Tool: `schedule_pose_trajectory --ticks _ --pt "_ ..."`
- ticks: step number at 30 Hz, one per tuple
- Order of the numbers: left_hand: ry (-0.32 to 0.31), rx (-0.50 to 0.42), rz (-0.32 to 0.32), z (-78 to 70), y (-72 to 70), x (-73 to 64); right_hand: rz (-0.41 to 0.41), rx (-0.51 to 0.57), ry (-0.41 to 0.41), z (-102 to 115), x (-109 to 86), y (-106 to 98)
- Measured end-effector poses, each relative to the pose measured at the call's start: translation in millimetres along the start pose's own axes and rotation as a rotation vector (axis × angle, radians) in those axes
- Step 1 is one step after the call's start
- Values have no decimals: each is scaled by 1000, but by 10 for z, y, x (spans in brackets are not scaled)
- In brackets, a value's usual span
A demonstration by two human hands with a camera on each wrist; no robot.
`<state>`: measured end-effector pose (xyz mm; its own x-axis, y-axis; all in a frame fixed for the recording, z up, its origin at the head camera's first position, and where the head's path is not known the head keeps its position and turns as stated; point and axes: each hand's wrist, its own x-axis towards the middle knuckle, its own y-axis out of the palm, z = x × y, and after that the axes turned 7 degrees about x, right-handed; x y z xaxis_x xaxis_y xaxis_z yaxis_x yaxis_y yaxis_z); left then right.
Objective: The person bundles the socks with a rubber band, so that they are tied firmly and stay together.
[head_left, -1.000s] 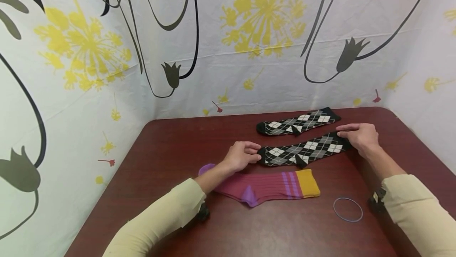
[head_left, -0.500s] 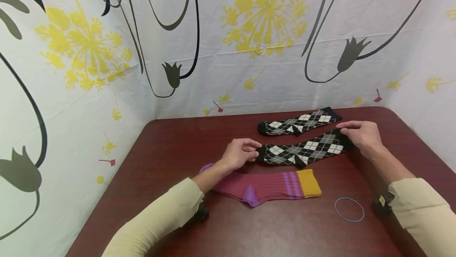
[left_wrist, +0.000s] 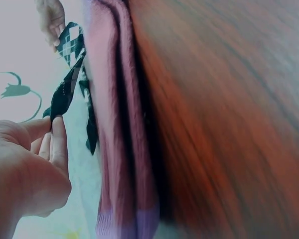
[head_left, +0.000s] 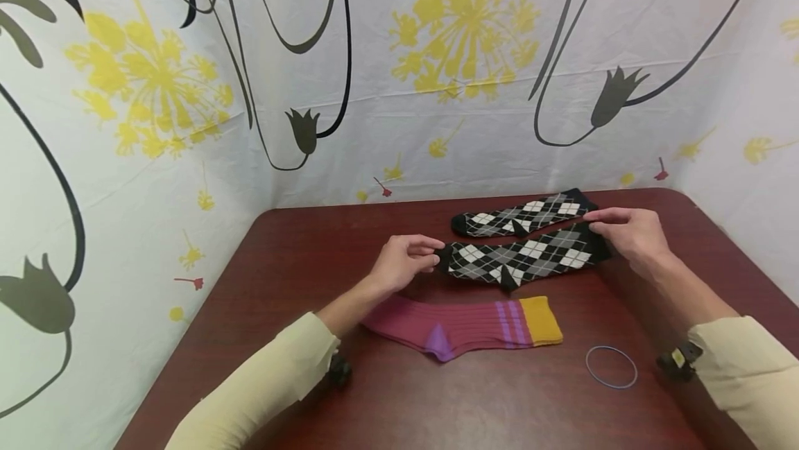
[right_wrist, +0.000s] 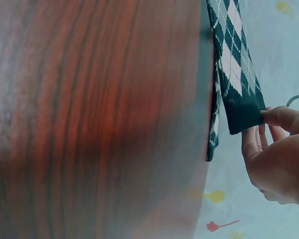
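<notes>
left hand (head_left: 402, 263) and right hand (head_left: 633, 236) pinch nearer argyle sock (head_left: 530, 257) toward table's (head_left: 312, 242) back edge; lifting step imo, next needs even tension

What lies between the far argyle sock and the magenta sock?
In the head view, the other argyle sock, pinched by the left hand at the toe and right hand at the cuff.

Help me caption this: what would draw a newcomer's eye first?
Probably the pink knitwear with its yellow cuff, lying on the dark red table. Beyond it, the left hand and right hand hold a black-and-white argyle sock by opposite ends. Yellow flowers stand out on the white backdrop.
</notes>
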<state>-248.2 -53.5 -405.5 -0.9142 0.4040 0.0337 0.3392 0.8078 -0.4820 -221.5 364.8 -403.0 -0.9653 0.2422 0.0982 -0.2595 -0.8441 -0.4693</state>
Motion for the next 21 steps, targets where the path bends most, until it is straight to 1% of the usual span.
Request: schedule_pose_trajectory --ticks 6,8,12,15,17,21 --pt "28 -116 -27 24 -195 -48 44 116 -13 102 -50 -1" --pt "37 -138 -38 33 -252 -72 54 143 -11 153 -77 7" --pt "52 -153 -62 66 -345 -126 75 174 -15 267 -140 29" --pt "60 -154 -85 85 -409 -176 96 223 -25 347 -185 52" --pt "57 -159 -95 93 -451 -216 112 262 -29 394 -214 68" --pt "56 -172 -113 111 -528 -302 133 285 -27 460 -274 91"
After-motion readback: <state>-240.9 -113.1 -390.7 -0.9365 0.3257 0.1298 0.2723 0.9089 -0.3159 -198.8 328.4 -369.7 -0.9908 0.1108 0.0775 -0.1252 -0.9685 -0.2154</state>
